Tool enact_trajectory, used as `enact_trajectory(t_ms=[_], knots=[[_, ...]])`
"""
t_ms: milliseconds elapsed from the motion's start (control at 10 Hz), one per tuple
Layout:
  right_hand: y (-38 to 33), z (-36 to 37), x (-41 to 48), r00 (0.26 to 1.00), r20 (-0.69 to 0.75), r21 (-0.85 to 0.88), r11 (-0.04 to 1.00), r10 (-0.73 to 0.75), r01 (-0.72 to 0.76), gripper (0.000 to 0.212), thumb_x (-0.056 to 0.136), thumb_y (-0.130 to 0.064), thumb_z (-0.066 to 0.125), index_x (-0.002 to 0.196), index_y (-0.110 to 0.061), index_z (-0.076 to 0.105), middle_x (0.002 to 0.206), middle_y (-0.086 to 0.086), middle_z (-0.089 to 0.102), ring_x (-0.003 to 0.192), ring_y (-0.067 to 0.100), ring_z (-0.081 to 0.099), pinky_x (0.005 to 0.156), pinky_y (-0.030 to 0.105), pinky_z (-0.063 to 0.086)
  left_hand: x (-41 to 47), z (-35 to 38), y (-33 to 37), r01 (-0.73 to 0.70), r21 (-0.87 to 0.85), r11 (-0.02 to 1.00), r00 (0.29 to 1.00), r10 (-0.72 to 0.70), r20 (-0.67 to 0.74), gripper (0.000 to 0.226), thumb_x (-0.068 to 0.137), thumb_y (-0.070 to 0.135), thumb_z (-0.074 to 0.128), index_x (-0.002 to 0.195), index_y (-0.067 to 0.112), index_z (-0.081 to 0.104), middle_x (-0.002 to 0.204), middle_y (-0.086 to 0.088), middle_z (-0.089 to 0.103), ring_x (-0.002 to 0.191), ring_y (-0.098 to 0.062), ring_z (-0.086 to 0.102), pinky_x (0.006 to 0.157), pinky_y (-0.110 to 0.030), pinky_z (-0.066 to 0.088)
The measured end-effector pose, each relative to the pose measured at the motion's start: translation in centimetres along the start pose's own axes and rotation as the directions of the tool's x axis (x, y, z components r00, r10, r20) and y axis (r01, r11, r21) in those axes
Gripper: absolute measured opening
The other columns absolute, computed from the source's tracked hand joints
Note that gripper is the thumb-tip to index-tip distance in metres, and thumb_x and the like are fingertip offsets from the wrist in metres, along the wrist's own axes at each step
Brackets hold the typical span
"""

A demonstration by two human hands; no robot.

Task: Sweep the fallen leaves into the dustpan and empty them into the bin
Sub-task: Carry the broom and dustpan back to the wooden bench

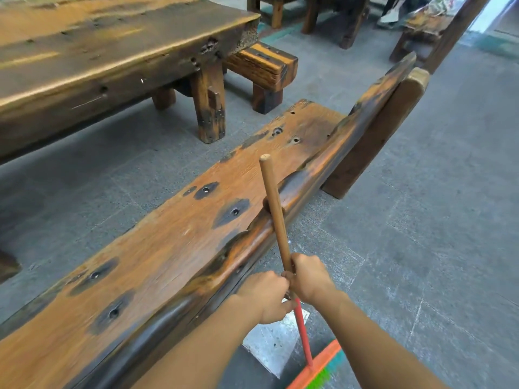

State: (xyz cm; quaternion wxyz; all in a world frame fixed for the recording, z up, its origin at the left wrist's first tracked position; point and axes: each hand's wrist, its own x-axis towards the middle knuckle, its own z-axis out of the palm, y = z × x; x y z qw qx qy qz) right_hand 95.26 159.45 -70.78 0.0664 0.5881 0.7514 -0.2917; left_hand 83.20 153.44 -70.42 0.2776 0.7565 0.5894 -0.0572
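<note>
My right hand (309,279) and my left hand (266,296) are closed one just above the other around a long stick. Above them the stick is a brown wooden handle (276,211) leaning against the bench edge. Below them it shows as a red shaft (303,335) running down to an orange broom head (317,366) with green bristles at the bottom edge. A flat silver dustpan (273,343) lies on the floor beneath my hands, beside the bench. No leaves and no bin are in view.
A long worn wooden bench (174,248) runs diagonally on my left, with its backrest plank (373,108) beyond. A heavy wooden table (98,60) and a small stool (264,71) stand behind it. Grey stone floor (435,220) stretches to the right.
</note>
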Motion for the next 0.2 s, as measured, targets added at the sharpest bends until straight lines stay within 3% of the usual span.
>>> enact_trajectory(t_ms=[100,200], knots=[[0.3,-0.2,-0.6,1.000,-0.001,-0.042,0.999,0.025,-0.025,0.015,0.090,-0.032,0.058,0.094,-0.017,0.059,0.097,0.013,0.065,0.097,0.035,0.063,0.074,0.032,0.047,-0.8,-0.3,0.6,0.005,0.003,1.000,1.000,-0.005,-0.011,0.032,0.091,0.041,0.051,0.109,0.015,0.056,0.112,-0.012,0.061,0.107,-0.035,0.058,0.084,-0.045,0.050],[0.3,-0.8,-2.0,0.998,-0.050,-0.107,0.993,0.042,-0.047,0.024,0.088,-0.036,0.054,0.095,-0.014,0.063,0.094,0.014,0.064,0.099,0.038,0.062,0.071,0.034,0.046,-1.6,-0.9,1.0,0.072,0.008,0.997,0.997,-0.072,-0.004,0.032,0.090,0.038,0.051,0.113,0.015,0.055,0.115,-0.012,0.058,0.110,-0.035,0.057,0.085,-0.045,0.049]])
